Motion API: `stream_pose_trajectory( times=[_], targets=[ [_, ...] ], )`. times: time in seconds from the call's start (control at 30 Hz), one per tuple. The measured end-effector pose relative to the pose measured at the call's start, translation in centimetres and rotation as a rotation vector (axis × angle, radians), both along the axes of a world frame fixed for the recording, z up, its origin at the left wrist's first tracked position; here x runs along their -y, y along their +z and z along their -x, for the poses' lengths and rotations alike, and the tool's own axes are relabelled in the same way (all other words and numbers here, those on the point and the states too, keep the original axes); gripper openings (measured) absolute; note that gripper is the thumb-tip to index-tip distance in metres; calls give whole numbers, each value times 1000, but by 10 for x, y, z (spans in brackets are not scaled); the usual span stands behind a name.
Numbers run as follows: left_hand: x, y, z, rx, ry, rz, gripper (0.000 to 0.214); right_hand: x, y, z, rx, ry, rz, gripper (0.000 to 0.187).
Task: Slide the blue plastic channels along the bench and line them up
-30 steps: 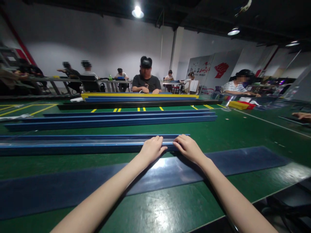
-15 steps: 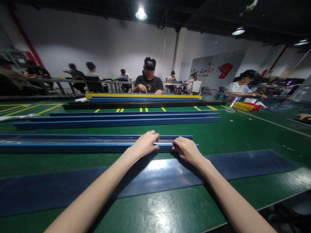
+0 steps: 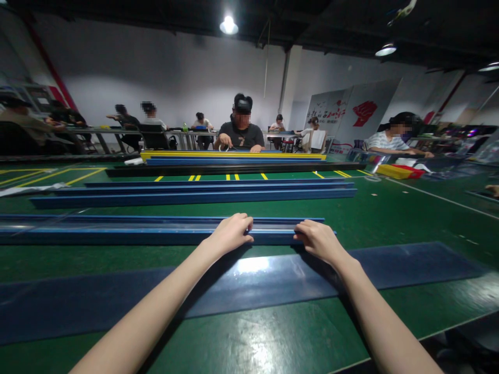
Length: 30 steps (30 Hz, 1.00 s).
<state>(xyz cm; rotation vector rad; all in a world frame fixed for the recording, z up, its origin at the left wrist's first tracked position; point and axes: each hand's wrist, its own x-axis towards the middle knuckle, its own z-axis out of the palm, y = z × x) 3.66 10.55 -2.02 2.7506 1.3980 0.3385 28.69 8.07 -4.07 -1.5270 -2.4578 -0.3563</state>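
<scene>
A long blue channel-shaped profile [image 3: 128, 238] lies across the green table, its left end running out of view. My left hand [image 3: 233, 234] is closed over its near wall, thumb on the near side and fingers curled over the top. Near the profile's right end, my right hand [image 3: 317, 240] pinches the same wall, fingers bent. Between the hands, a bright strip of the profile's inside shows. Closer to me, a flat, shiny dark-blue sheet [image 3: 249, 285] lies under my forearms.
Beyond lie more blue profiles [image 3: 187, 196], a black profile [image 3: 241, 169] and a yellow one [image 3: 234, 155]. A person in a dark shirt [image 3: 240, 136] sits opposite. At the right are a yellow tray [image 3: 393, 171] and another person [image 3: 395, 140]. Yellow tape marks the green table [image 3: 397, 223].
The blue profile has slid to the right, its right end farther over. My right hand has moved right with it, while my left hand stays almost in place, so the gap between them is wider.
</scene>
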Motion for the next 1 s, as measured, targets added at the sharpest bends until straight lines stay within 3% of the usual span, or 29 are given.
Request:
stream_pose_trajectory(
  times=[0.2,0.57,1.0],
  targets=[
    [-1,-8,-2,56,-46,-48,14,2,1,-15,-7,-69,15,15],
    [-7,-15,-2,169,-61,13,16,4,1,-12,-15,-94,26,13],
    [-11,-20,-1,151,-62,21,19,3,0,-13,-46,-93,36,14]
  ],
)
